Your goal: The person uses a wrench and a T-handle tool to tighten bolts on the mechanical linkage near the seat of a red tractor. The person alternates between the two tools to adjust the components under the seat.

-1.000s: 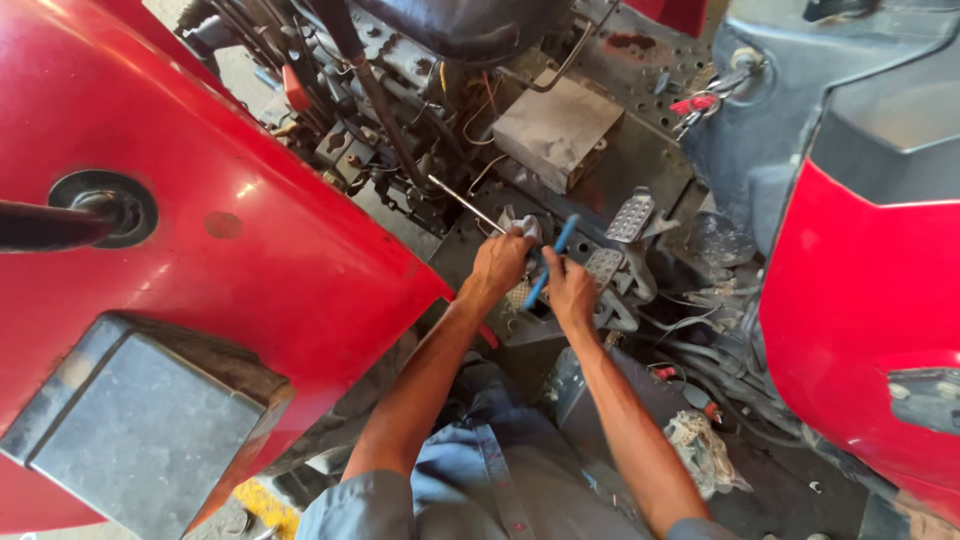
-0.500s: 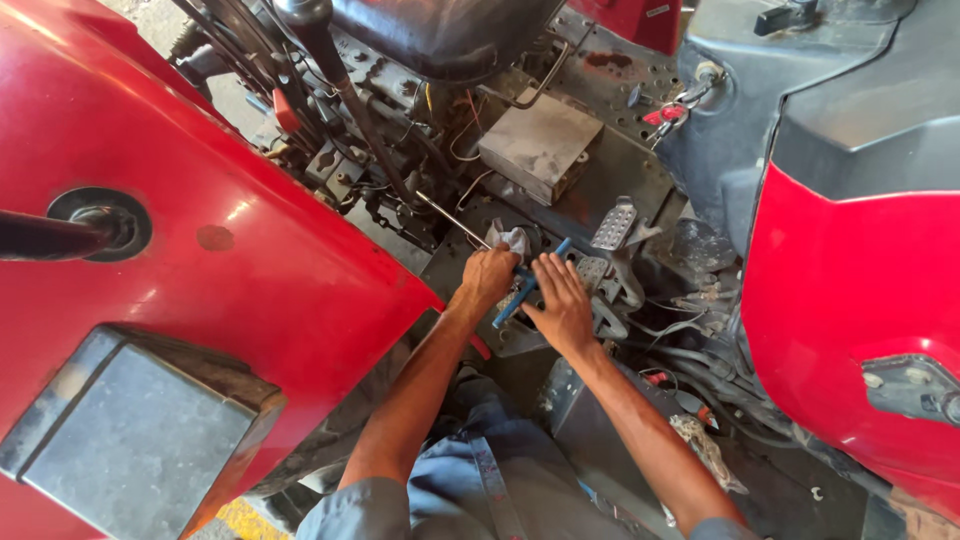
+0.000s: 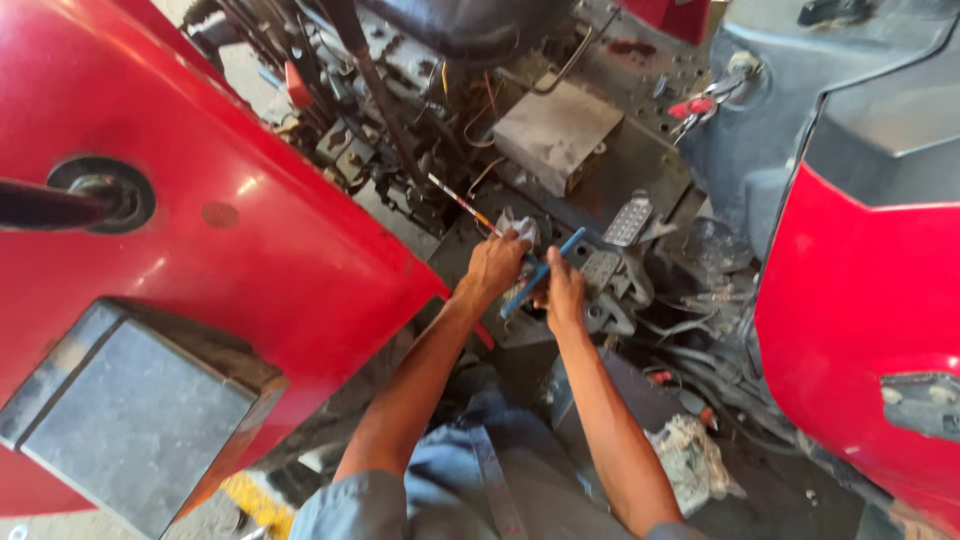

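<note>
While you lean in between the two red fenders (image 3: 250, 250), both arms reach down to the grimy floor plate (image 3: 470, 250) of the machine, beside the ribbed metal pedals (image 3: 628, 220). Your left hand (image 3: 495, 265) is curled shut near a scrap of white rag (image 3: 520, 230), probably pressing it down, though the fingers hide what lies under them. Your right hand (image 3: 563, 295) is closed around the blue-handled tool (image 3: 540, 272), gripping it low so the free end can swing. Its long axis runs on a slant, lower end toward your left wrist, upper end pointing up and to the right toward the pedals. A thin striped rod (image 3: 462, 203) angles away up-left from the rag.
</note>
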